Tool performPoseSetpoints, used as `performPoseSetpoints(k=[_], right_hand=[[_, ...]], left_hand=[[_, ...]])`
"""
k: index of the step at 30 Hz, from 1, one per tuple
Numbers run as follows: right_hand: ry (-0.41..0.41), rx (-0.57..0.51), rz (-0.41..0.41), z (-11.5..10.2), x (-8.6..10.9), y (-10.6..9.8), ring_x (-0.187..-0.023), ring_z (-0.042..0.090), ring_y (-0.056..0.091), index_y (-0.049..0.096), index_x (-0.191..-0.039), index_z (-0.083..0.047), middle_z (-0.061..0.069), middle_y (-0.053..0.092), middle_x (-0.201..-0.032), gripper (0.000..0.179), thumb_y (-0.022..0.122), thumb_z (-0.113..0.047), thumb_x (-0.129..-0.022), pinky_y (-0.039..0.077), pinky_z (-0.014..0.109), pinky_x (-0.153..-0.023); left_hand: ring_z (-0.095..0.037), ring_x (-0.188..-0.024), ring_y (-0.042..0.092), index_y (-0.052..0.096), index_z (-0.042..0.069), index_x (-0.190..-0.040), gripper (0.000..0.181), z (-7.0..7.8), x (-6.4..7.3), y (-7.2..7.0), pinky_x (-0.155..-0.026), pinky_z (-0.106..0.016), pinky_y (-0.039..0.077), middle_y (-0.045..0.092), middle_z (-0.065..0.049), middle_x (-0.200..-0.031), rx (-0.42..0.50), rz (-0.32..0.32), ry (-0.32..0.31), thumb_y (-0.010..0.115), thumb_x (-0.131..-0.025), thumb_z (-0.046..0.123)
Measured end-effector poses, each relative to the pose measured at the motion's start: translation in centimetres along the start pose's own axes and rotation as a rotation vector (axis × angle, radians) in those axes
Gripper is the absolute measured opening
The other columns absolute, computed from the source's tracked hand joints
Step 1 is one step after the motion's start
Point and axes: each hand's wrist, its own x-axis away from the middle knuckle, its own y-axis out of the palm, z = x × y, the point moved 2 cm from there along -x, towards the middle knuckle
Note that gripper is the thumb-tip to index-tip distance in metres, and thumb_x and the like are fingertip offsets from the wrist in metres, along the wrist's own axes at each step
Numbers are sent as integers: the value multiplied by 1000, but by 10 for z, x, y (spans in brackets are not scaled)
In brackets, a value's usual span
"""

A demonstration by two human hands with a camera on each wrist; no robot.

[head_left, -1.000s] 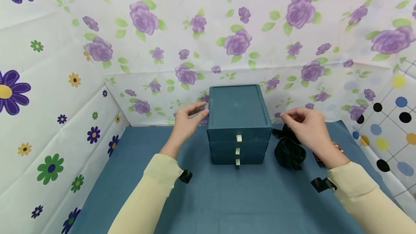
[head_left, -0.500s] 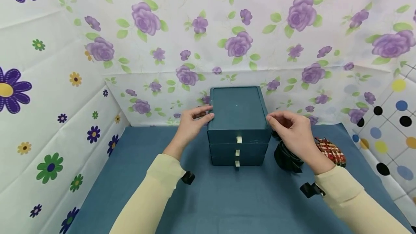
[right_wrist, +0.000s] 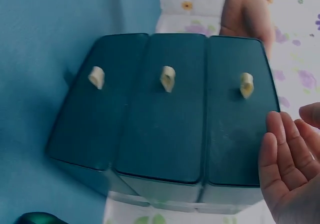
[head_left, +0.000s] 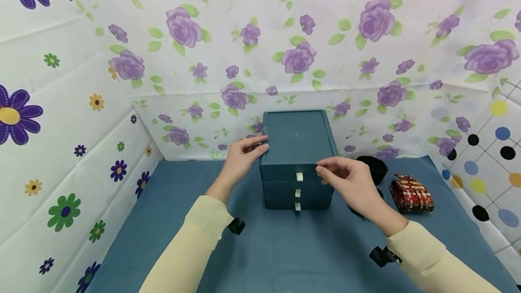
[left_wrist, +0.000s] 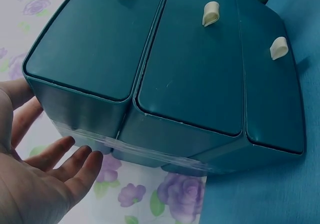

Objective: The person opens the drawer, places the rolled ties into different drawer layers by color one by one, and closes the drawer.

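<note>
A dark teal cabinet [head_left: 296,144] of three stacked drawers stands against the back cloth, all its drawers closed. Each drawer front carries a small cream pull tab, such as the top tab [head_left: 300,177]. My left hand [head_left: 242,159] is at the cabinet's upper left edge; in the left wrist view its fingers [left_wrist: 80,171] are spread loosely beside the side wall. My right hand [head_left: 352,182] hovers by the right end of the top drawer front, right of the tab. Its fingers [right_wrist: 287,144] are loosely bent and hold nothing; whether they touch the drawer I cannot tell.
Right of the cabinet lies a black rolled item [head_left: 374,168], partly hidden behind my right hand. Farther right is a folded red-and-white checked woven piece [head_left: 412,195]. Blue cloth [head_left: 277,252] covers the table, with patterned cloth walls around it.
My right hand has moved left and down, from above the black item to the top drawer's front. My left hand has shifted slightly right, onto the cabinet's edge. The drawers stay closed.
</note>
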Motion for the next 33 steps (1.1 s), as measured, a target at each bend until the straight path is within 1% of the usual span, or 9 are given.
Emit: performPoseSetpoints(k=[2,6,10,13,17,21,24,29,33], right_hand=[[10,-20,-14,9,0,5,-78,20,69,70,-105,-11,9,71,-93,21,63,-24,-91,56,30,-67],[35,-10,-39,29,1,15,-80,14,69,71,-104,-18,1,71,-97,23,63,-34,-89,56,27,-69],[73,-36,-71,41,1,24,-83,13,69,68,-111,-23,-2,71,-101,29,63,-39,-88,56,28,-71],[100,-83,-98,44,-1,28,-86,20,69,65,-117,-26,1,71,-103,32,64,-38,-87,57,32,-72],[121,-113,-124,45,-2,33,-89,26,69,65,-116,-26,3,71,-103,31,65,-36,-87,57,32,-73],[114,-113,-114,45,-3,37,-87,25,69,66,-113,-24,3,71,-102,27,65,-35,-88,56,28,-71],[103,-123,-102,46,-4,40,-86,23,69,66,-113,-23,3,71,-102,28,65,-34,-88,57,28,-72],[111,-159,-117,48,-5,44,-88,21,69,66,-117,-25,-2,70,-106,30,64,-34,-88,57,30,-74],[123,-179,-133,49,-5,48,-89,22,70,66,-116,-22,1,70,-108,30,65,-33,-88,57,30,-74]], left_hand=[[-15,-114,54,63,28,-124,38,-4,-2,1,-93,-37,49,54,7,-132,-6,2,9,64,-88,39],[-13,-113,54,64,30,-121,36,-7,-3,2,-93,-37,49,56,9,-129,-6,6,16,64,-87,41],[-11,-113,54,65,31,-119,35,-8,-2,2,-95,-38,48,56,12,-127,-4,16,2,65,-86,42],[-12,-113,54,65,31,-119,35,-7,-2,2,-95,-39,48,56,12,-127,-5,15,-2,65,-86,42],[-12,-112,55,65,32,-119,34,-7,-2,1,-95,-38,48,57,12,-126,-6,12,-3,65,-86,42],[-11,-114,54,65,31,-119,35,-7,-2,1,-96,-38,47,57,11,-126,1,9,-1,66,-86,42],[-11,-115,54,65,31,-120,37,-7,-3,0,-97,-39,47,57,10,-127,12,3,0,66,-85,42],[-10,-115,55,65,30,-120,37,-8,-2,0,-97,-38,47,58,11,-126,24,-3,-5,67,-85,42],[-10,-115,55,65,29,-121,38,-9,-2,1,-98,-41,47,58,11,-126,31,-5,-4,66,-85,42]])
